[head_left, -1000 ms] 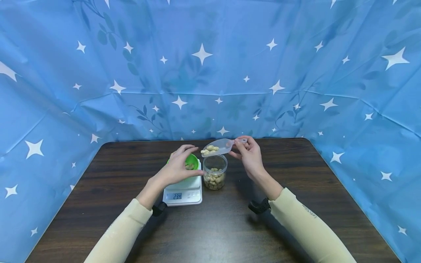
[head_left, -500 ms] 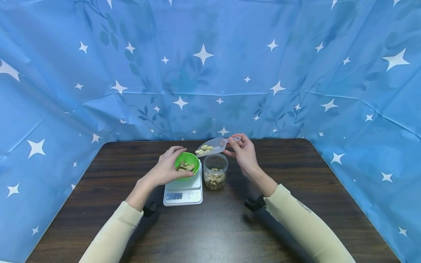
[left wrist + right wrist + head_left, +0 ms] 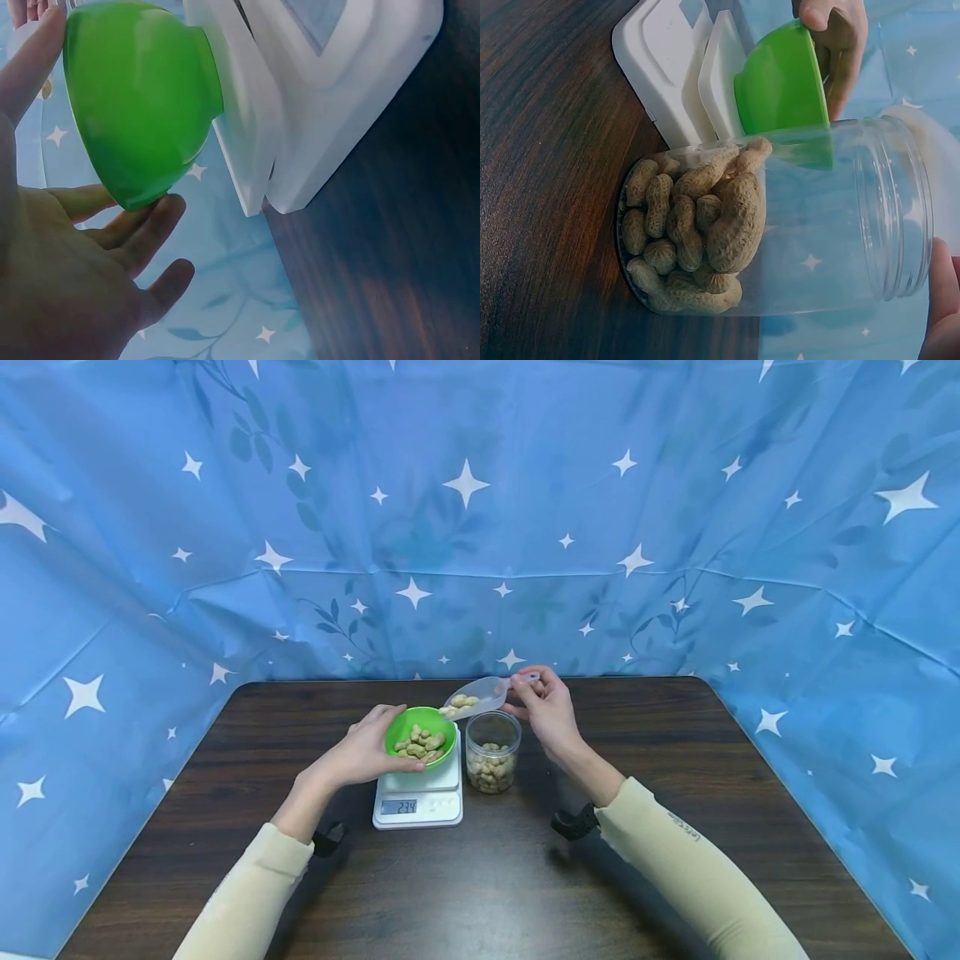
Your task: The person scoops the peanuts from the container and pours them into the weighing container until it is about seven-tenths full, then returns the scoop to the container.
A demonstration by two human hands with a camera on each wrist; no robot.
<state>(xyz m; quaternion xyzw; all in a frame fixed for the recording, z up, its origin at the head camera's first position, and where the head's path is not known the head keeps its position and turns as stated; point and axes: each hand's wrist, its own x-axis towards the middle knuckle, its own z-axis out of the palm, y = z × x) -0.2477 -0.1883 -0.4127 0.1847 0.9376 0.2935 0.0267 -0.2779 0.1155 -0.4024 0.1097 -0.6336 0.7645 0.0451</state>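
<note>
A green bowl point(image 3: 408, 718) with peanuts point(image 3: 422, 745) in it stands on a white kitchen scale point(image 3: 438, 810). My left hand point(image 3: 360, 753) spans the bowl from its left side, thumb at the near rim and fingertips against the far side; the left wrist view shows this contact. With my right hand point(image 3: 550, 714) I pinch the handle of a translucent scoop point(image 3: 492, 692). The scoop carries a few peanuts, and its tip reaches the bowl's right rim, above the level of the jar. A clear jar point(image 3: 817, 255), partly filled with peanuts, stands under the scoop, right of the scale.
All of this stands on a dark wooden table point(image 3: 480, 893), near its back edge. A blue curtain point(image 3: 480, 527) with white stars hangs behind and at both sides. The scale's display point(image 3: 398, 807) faces the near side.
My left hand has moved left and down, from over the bowl to around its side, uncovering the bowl's inside. The scoop in my right hand has moved left to the bowl's rim.
</note>
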